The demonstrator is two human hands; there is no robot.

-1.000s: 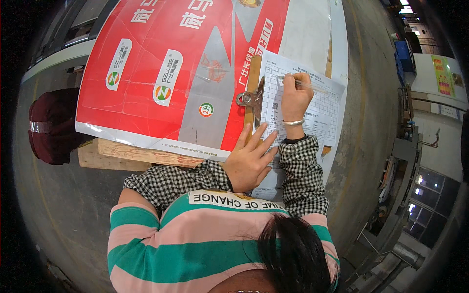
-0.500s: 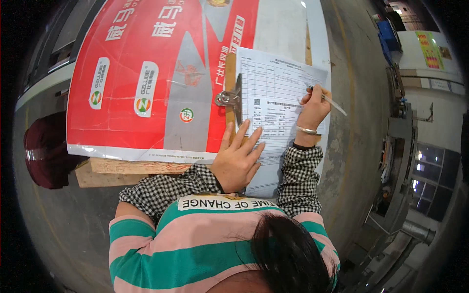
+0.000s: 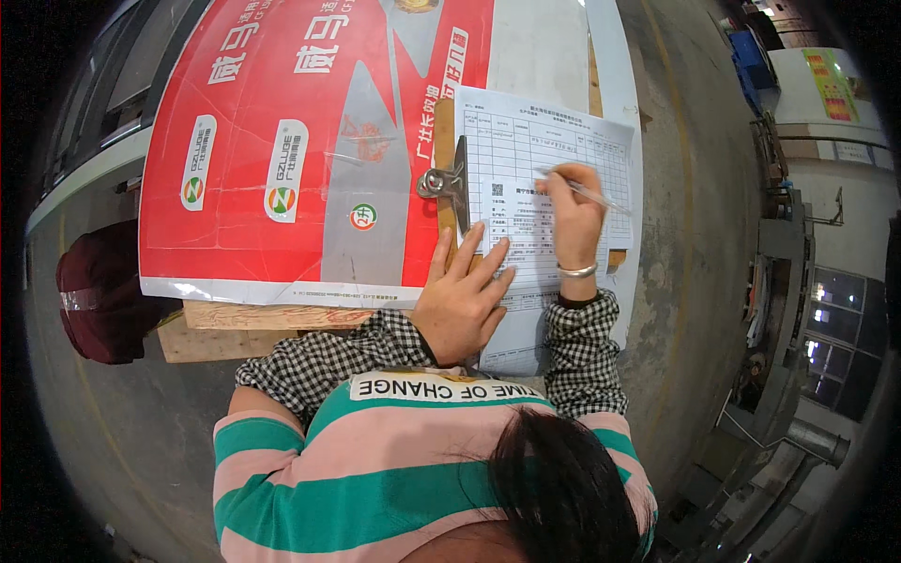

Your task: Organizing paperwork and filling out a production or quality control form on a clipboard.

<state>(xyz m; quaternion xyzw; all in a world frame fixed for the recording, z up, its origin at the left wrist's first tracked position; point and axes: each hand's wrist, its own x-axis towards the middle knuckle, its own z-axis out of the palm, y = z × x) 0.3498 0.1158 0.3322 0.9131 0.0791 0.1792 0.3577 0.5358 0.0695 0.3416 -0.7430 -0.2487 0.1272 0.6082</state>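
Note:
Several printed paper forms (image 3: 511,150) lie overlapping under the metal clip (image 3: 441,183) of a brown clipboard (image 3: 445,117). My right hand (image 3: 575,211) grips a thin clear pen (image 3: 589,194) and is over the middle right of the forms. The pen's tip end points left, near the table lines of the upper sheet; whether it touches the paper I cannot tell. My left hand (image 3: 464,300) lies flat with fingers spread on the forms' lower left, its fingertips close to the clip. A silver bangle (image 3: 577,271) circles my right wrist, and checked sleeve covers are on both forearms.
Beneath the clipboard is a large red and grey printed sheet (image 3: 272,188) on a stack with wooden boards (image 3: 272,316) at its near edge. A dark red covered object (image 3: 103,291) stands at the left. Machinery and windows (image 3: 840,328) line the right.
My right hand and pen have moved left across the upper form, away from its right edge. My left hand stays in about the same place on the paper.

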